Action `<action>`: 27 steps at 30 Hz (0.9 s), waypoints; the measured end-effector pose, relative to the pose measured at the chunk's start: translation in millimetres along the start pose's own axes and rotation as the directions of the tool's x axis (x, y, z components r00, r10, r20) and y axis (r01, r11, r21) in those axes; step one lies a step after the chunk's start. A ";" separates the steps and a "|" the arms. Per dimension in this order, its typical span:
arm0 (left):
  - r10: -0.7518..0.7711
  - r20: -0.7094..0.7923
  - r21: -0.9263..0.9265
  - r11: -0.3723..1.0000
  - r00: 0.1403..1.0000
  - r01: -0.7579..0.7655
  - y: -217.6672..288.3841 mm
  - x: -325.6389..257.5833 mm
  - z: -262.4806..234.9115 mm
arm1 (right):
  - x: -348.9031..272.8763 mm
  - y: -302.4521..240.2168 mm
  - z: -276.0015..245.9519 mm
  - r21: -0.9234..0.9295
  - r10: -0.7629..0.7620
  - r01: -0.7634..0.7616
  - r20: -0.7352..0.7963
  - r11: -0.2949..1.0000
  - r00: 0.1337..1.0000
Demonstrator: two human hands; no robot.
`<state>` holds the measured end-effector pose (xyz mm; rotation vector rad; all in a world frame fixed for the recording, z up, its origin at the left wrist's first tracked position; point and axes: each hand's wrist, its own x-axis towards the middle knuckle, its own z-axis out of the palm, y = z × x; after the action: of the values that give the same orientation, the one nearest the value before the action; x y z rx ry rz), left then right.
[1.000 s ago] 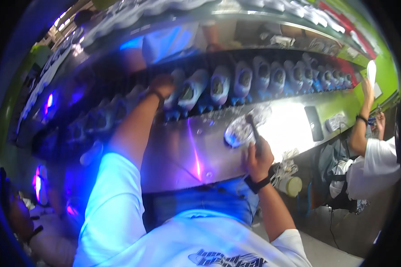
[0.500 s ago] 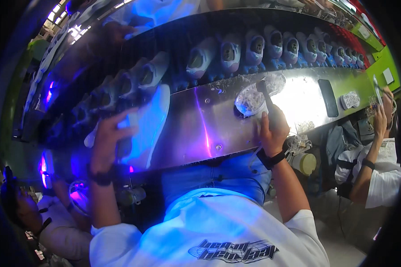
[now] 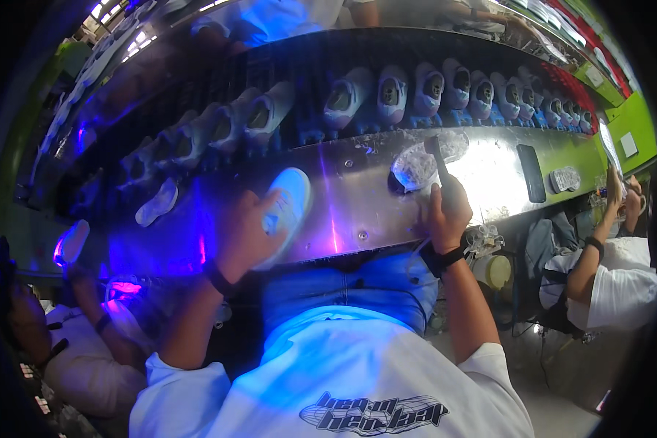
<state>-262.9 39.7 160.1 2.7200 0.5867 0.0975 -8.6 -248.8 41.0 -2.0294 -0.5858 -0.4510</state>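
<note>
My left hand (image 3: 248, 226) grips a white shoe sole (image 3: 293, 191), tilted over the metal bench and lit blue. Its fingers wrap the sole's near side, and the grip is partly hidden by the back of the hand. In my right hand (image 3: 451, 215) is a brush (image 3: 433, 153) with a dark, flat handle, its lower end hidden. The hand rests beside a dish (image 3: 415, 166) crusted with whitish, glue-like residue. Another pale sole (image 3: 158, 203) lies on the bench left of my left hand.
White shoes (image 3: 391, 95) stand in a long row on blue holders behind the metal bench (image 3: 328, 157). A dark phone-like slab (image 3: 531, 174) and a crusted pad (image 3: 564, 179) lie to the right. Co-workers sit on both sides; the left one holds a sole (image 3: 71, 242).
My left hand has swung right and inward with the sole, turning it and uncovering the pale sole on the bench. My right hand stays by the dish with the brush.
</note>
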 end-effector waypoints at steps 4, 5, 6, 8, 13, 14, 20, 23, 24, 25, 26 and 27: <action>0.066 0.071 -0.055 0.997 0.995 -0.062 37.9 -40.2 5.2 | 0.2 -7.2 -0.1 -0.048 -0.001 0.003 0.034 0.999 0.999; 0.081 0.068 -0.074 0.994 0.994 -0.076 46.1 -47.9 8.2 | 0.4 -7.9 -0.6 -0.047 -0.007 0.009 0.028 0.999 1.000; 0.095 0.065 -0.093 0.992 0.993 -0.089 53.7 -55.0 11.2 | 0.0 -7.1 -0.2 -0.045 -0.014 0.015 0.024 0.999 1.000; 0.151 0.012 -0.145 0.978 0.988 -0.148 65.6 -64.4 17.1 | -0.9 -6.2 0.8 -0.036 -0.012 0.013 0.021 0.999 1.000; 0.072 0.142 -0.400 0.916 0.987 -0.009 73.8 -65.6 12.1 | 0.9 -6.1 1.2 0.004 0.027 -0.027 0.036 1.000 0.999; 0.037 0.153 -0.620 0.782 0.987 0.067 76.8 -64.0 12.0 | 1.1 -2.6 1.4 0.042 0.045 -0.046 0.040 0.998 0.998; -0.031 0.184 -0.962 -0.213 0.982 0.174 48.7 -81.7 21.9 | -1.7 -28.4 -27.3 0.186 0.174 -0.191 0.107 0.964 0.979; -0.025 0.032 -0.992 0.125 0.999 0.035 4.3 -94.0 -4.3 | 3.7 -73.7 -47.7 0.341 0.212 -0.266 0.186 0.902 0.959; -0.077 0.044 -0.998 0.051 0.996 0.048 -5.6 -90.9 -14.7 | 6.8 -94.3 -54.2 0.371 0.230 -0.303 0.228 0.878 0.946; -0.148 0.052 -0.999 -0.013 0.988 0.051 -16.9 -92.0 -27.7 | 5.1 -104.3 -52.7 0.420 0.256 -0.358 0.281 0.834 0.925; -0.191 0.063 -0.995 -0.091 0.980 0.046 -30.6 -84.8 -32.1 | 7.8 -120.8 -61.3 0.363 0.245 -0.368 0.343 0.856 0.907; -0.235 0.079 -0.985 -0.167 0.969 0.039 -41.3 -78.5 -33.1 | 7.2 -134.2 -69.1 0.346 0.257 -0.407 0.405 0.845 0.877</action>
<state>-355.0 53.4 176.9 0.9722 0.4695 0.4714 -84.7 -248.1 171.6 -1.7407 -0.4657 0.2416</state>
